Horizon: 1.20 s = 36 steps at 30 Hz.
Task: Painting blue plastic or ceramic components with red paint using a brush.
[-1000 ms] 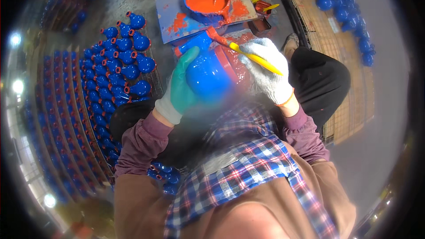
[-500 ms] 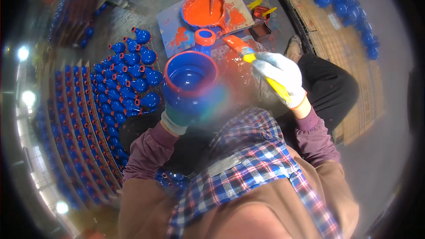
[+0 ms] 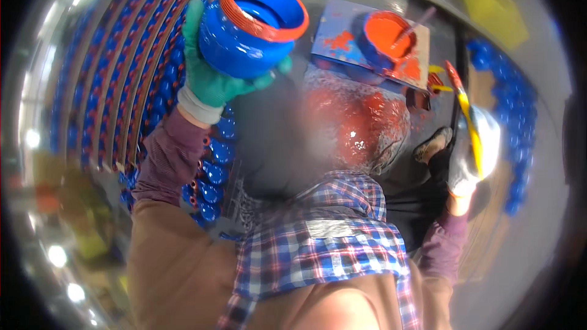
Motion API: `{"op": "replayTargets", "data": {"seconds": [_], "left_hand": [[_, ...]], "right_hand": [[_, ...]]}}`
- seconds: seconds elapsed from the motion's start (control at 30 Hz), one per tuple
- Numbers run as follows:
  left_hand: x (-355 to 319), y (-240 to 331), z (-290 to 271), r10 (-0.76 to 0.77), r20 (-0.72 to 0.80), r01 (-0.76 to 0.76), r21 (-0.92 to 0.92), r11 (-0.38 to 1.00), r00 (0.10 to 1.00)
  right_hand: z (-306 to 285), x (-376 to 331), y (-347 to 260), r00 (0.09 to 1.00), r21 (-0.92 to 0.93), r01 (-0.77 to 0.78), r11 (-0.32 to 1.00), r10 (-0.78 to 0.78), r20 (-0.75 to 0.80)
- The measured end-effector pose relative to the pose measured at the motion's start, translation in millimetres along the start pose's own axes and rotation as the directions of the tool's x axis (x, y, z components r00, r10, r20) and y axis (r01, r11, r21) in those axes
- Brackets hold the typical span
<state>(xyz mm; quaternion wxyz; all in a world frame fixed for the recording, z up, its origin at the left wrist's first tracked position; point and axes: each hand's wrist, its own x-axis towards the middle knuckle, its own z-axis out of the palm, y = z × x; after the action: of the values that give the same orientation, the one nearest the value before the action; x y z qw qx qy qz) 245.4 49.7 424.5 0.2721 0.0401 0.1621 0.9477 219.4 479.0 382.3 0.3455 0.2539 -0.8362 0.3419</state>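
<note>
Holding up a blue pot [image 3: 247,36] with a fresh orange rim in the green-gloved left hand [image 3: 211,76] — looks like the checking stage. Right hand [image 3: 468,162] clenched round a yellow-handled brush [image 3: 466,116], out wide of the pot. Next probably needs a reload from the orange paint bowl [image 3: 385,36] — beyond the grip.

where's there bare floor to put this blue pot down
Bare grey floor shows above the paint-stained board, beyond the orange paint bowl. Crowded: rows of blue pots fill the left hand's side, with the blue pot raised over them; more blue pots beyond the right hand.
</note>
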Motion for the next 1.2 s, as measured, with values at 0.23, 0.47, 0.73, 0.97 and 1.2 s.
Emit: {"op": "replayTargets", "data": {"seconds": [0.23, 0.47, 0.73, 0.97, 1.2], "left_hand": [[-134, -5, -50, 0.502, -0.289, -0.361, 0.425, 0.830, 0.815], [-219, -105, -123, 0.572, -0.709, -0.184, 0.550, 0.815, 0.413], [-259, -213, -170, 0.429, -0.837, -0.285, 0.343, 0.895, 0.340], [-235, -248, -175, 0.324, -0.935, -0.405, 0.243, 0.882, 0.146], [-243, -228, -175, 0.330, -0.926, -0.390, 0.239, 0.889, 0.183]], "right_hand": [[11, 17, 4, 0.972, -0.146, 0.223, 0.964, -0.208, 0.108], [27, 12, 10, 0.964, -0.071, 0.182, 0.981, -0.164, 0.208], [46, 33, -3, 0.953, 0.009, 0.165, 0.986, -0.161, 0.258], [77, 24, 42, 0.782, 0.474, -0.595, 0.649, 0.602, 0.158], [122, 13, 98, 0.596, 0.509, -0.731, 0.455, 0.789, 0.151]]}}
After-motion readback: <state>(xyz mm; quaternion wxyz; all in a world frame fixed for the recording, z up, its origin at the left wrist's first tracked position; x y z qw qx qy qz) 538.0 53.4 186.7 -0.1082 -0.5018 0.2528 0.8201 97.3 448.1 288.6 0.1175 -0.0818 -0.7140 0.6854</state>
